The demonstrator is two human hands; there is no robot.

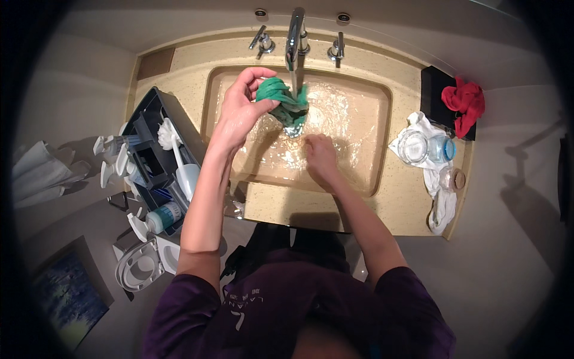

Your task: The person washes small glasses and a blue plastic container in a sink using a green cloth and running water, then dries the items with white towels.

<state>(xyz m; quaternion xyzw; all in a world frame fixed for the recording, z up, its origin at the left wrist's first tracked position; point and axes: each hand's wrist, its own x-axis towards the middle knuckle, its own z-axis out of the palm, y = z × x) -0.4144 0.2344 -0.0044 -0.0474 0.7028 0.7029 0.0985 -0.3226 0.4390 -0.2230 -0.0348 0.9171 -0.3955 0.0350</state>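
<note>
My left hand point(244, 101) grips a wet green cloth point(276, 92) between thumb and fingers, above the sink basin point(385, 134). The cloth's lower folds hang in the stream from the chrome faucet point(293, 40), over the drain point(293, 130). Lower in the basin is my right hand point(322, 157), apart from the cloth, with its fingers curled toward the water. Its fingertips are blurred, and I see nothing held in it. Rippling water point(341, 121) covers the basin floor.
At left, a dark grey caddy point(154, 96) holds spray bottles point(166, 217) and a white toilet brush point(170, 134). Glass jars point(413, 148) stand on a white cloth point(441, 215) at right. Behind them, a red cloth point(464, 103) lies on a black box point(432, 96). Two faucet handles point(336, 49) flank the spout.
</note>
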